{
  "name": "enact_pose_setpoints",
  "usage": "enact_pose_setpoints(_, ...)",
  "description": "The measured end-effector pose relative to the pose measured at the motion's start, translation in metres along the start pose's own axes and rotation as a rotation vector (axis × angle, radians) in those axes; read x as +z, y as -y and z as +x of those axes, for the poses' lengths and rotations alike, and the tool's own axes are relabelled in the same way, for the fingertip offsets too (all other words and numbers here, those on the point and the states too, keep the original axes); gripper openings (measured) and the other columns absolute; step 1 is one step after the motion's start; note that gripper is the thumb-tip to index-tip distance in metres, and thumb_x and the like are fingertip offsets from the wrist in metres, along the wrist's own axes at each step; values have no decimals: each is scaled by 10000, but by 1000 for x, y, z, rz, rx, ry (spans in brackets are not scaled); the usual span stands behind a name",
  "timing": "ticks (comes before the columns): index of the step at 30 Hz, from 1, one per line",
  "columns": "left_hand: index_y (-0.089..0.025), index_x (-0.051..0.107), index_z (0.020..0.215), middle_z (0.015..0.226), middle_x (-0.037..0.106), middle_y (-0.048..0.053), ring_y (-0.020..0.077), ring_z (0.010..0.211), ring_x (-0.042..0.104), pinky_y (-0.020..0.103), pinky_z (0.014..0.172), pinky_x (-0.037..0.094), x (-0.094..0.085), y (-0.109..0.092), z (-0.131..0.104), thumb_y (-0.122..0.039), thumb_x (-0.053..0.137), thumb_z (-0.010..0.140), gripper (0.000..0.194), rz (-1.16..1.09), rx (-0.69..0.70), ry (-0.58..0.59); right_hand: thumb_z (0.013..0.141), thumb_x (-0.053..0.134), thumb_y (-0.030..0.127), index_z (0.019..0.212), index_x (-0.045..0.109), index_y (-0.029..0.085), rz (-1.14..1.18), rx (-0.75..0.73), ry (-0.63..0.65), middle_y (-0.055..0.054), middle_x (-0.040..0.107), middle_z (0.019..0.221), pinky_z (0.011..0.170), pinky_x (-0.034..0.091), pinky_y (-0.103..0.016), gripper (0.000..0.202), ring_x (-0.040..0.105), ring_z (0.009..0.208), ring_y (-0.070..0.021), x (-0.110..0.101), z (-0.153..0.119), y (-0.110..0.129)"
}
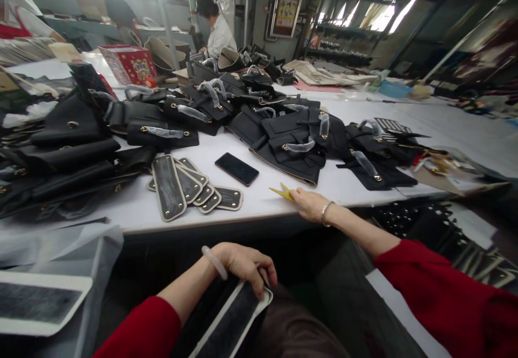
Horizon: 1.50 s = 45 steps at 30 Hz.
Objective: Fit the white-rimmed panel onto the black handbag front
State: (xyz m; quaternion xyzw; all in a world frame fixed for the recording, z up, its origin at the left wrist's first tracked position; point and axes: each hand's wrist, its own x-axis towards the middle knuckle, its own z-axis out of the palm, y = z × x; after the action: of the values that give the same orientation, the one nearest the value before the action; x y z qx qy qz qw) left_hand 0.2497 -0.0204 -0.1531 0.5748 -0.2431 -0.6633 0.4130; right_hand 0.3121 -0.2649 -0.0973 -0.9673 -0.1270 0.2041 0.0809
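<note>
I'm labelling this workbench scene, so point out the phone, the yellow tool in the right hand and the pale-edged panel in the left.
Phone (pixel 237 169): head view, middle of its dark screen.
Yellow tool (pixel 287 193): head view, where its two prongs join.
Pale-edged panel (pixel 232 324): head view, on its dark face.

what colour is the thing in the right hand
The held thing is yellow, seen in the head view.

Left grip (pixel 246 263) curled, right (pixel 309 204) outstretched
</note>
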Motion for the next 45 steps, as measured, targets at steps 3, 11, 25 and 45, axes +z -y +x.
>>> enact_pose_setpoints(3, -222, 610, 910, 849, 670, -25, 171, 733, 600, 279, 636, 485, 0, 0, 0, -274, 865, 399, 573, -13, -3, 0, 773, 506, 10, 1031, 593, 119, 113, -43, 82, -126, 654, 1012, 866, 472, -347, 294, 614, 984, -240, -15, -35, -2)
enact_pose_setpoints(11, -206, 609, 978, 915, 678, 3, 202, 806, 637, 308, 689, 511, 1, 0, 2, -325, 871, 397, 648, -24, 0, 8, 939, 433, 432, 1009, 519, 174, 873, 135, 659, 49, 558, 585, 307, 367, -144, 281, 421, 321, -60, 40, -133, 40)
enact_pose_setpoints(25, -109, 429, 1435, 1144, 661, 138, 321, 1014, 629, 386, 841, 511, -1, -18, -16, -461, 791, 546, 1022, 235, -8, -70, 935, 403, 341, 883, 516, 170, 821, 176, 658, 31, 533, 545, 257, 362, -155, 211, 429, 292, -77, 70, -119, 76)
enact_pose_setpoints(45, -128, 448, 1424, 1193, 647, 138, 323, 1037, 619, 378, 850, 497, -4, -14, -17, -454, 759, 569, 966, 229, 33, -80, 932, 390, 450, 1007, 587, 158, 808, 244, 667, 18, 539, 548, 303, 363, -176, 360, 421, 326, -93, 63, -118, 97)
